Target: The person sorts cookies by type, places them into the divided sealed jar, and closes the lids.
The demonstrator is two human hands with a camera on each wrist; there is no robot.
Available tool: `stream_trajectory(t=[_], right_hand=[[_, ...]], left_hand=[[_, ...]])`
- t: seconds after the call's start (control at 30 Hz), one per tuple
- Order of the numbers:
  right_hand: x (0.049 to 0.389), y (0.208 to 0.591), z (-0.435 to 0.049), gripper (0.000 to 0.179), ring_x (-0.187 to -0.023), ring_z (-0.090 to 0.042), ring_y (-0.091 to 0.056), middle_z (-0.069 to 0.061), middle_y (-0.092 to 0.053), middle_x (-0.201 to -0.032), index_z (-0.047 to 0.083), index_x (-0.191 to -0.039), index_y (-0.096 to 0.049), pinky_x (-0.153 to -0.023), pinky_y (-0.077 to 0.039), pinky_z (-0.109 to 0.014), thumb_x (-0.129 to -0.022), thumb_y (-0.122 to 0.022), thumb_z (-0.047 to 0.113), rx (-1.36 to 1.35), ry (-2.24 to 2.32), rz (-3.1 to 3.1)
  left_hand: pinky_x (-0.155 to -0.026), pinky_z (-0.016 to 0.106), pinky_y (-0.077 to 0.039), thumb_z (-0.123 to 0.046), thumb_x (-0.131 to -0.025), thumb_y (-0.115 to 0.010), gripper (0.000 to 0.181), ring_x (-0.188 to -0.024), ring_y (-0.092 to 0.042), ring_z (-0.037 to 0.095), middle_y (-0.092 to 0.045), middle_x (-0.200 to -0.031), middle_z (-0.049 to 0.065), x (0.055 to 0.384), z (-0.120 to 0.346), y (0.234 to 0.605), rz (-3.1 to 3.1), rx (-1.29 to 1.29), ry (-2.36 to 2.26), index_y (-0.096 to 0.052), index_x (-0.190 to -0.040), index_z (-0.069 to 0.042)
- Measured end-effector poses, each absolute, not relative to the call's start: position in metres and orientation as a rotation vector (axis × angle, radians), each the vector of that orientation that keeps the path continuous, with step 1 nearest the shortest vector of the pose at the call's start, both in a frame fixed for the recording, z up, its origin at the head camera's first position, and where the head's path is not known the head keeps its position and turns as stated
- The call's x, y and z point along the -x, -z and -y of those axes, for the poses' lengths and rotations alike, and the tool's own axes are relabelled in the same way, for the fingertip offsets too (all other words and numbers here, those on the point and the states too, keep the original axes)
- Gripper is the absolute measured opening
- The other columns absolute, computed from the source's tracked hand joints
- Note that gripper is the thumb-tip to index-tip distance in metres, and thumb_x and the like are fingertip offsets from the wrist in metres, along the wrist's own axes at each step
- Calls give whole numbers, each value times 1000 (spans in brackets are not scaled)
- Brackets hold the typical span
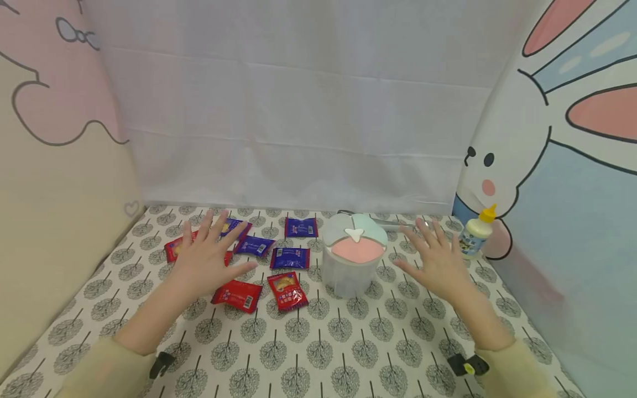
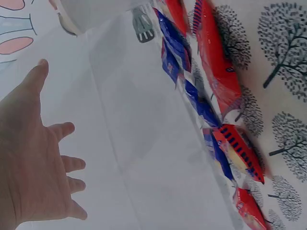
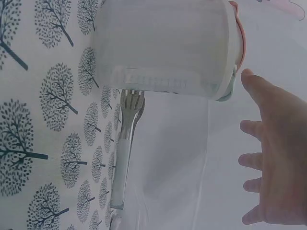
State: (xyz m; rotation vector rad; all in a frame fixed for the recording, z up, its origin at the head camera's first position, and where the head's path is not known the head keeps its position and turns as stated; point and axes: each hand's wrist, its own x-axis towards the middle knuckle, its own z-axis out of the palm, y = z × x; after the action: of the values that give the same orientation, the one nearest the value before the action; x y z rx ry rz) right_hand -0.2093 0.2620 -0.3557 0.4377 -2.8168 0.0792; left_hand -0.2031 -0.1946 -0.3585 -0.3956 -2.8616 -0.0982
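My left hand (image 1: 204,265) hovers with fingers spread over several small snack packets. A red packet (image 1: 238,296) lies beside it, another red packet (image 1: 288,291) farther right, and blue packets (image 1: 290,258) behind. In the left wrist view the left hand (image 2: 38,158) touches nothing. My right hand (image 1: 438,262) is spread in the air right of a clear container (image 1: 350,276) with a grey, green and pink lid (image 1: 357,250). In the right wrist view the right hand (image 3: 283,158) is apart from the container (image 3: 163,48).
Behind the container lies a metal utensil (image 3: 127,139) with a fork-like head, partly hidden. A bottle (image 1: 473,237) with a yellow nozzle stands at the right edge. The tree-patterned tabletop (image 1: 318,354) is bounded by a white curtain (image 1: 298,110) and printed side cloths.
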Motion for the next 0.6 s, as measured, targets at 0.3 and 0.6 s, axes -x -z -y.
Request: stream_trajectory(t=[0.3, 0.6], right_hand=[[217, 334, -260, 77, -145, -35, 2, -7, -7, -159, 28, -151, -21, -111, 0, -66, -88, -51, 61, -536, -120, 2762], [230, 329, -250, 75, -146, -27, 3, 2, -4, -159, 30, -150, -23, -109, -15, -67, -88, -57, 54, -752, -212, 2716]], left_hand=[[-110, 56, 19, -83, -78, -32, 91, -142, 18, 28, 7, -158, 8, 214, 161, 333, 2807, 551, 51, -11, -152, -33], [-114, 52, 15, -83, -78, -35, 91, -143, 19, 26, 8, -159, 5, 230, 117, 333, 2766, 795, 67, -7, -151, -37]])
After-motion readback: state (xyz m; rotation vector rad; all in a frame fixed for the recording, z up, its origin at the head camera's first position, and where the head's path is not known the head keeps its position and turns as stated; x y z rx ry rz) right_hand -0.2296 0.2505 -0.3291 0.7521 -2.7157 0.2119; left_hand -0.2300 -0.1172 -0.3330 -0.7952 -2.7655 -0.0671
